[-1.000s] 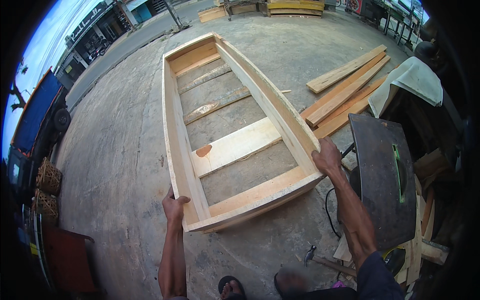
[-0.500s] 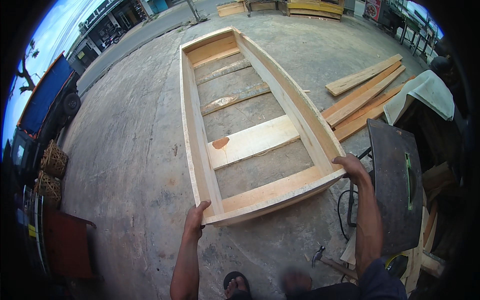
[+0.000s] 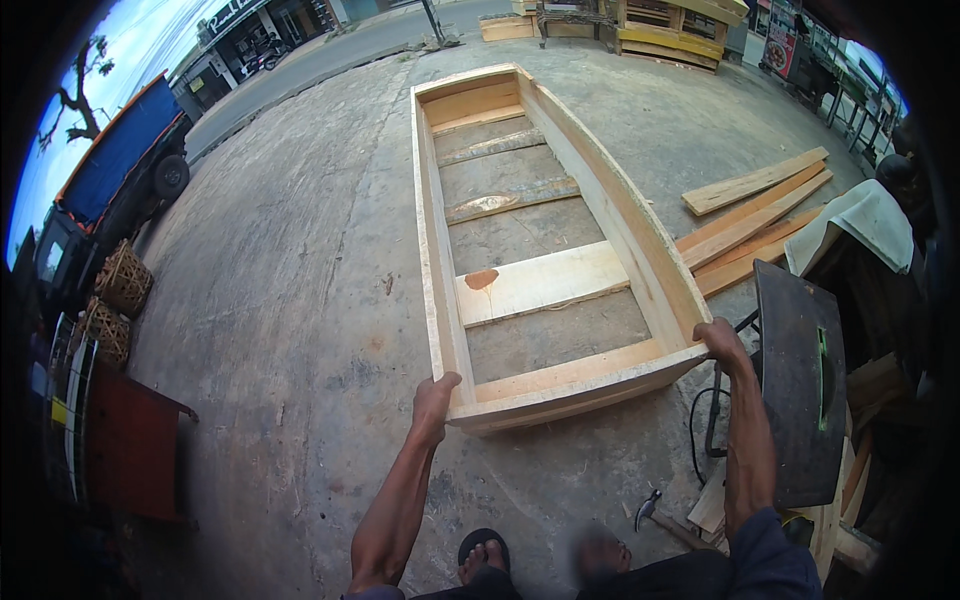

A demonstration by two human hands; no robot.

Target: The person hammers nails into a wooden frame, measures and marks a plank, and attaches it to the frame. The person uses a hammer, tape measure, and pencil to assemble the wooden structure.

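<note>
Left hand (image 3: 432,402) and right hand (image 3: 722,344) grip in unison, spread wide apart, thumbs (image 3: 452,380) turned inward. The bare left forearm (image 3: 397,500) angles forward and inward, while the right forearm (image 3: 749,440) reaches almost straight ahead, its wrist (image 3: 738,368) bent.

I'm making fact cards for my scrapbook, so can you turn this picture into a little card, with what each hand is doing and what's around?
Big thing: wooden frame, long, with no top
Left hand: gripping its near left corner
Right hand: gripping its near right corner
Inside the frame: wide pale slat with a brown spot, narrower slats beyond
Right side: planks, cloth, black panel
Near the feet: hammer
Left side: truck, baskets
</note>
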